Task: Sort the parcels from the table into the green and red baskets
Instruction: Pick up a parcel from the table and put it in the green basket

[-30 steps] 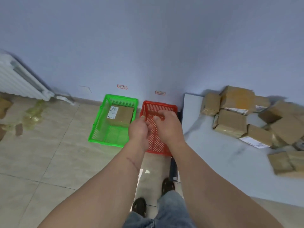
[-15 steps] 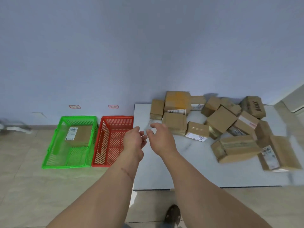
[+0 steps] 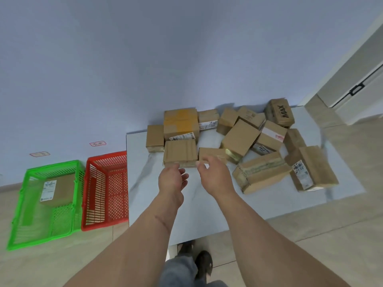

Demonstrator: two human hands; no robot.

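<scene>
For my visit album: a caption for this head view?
Both hands, left and right, reach toward parcels on the table; green basket holds one.

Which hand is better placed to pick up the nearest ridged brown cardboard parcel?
Left, probably: the left hand is open right below the ridged brown cardboard parcel. The right hand sits toward the smaller neighbouring parcel.
</scene>
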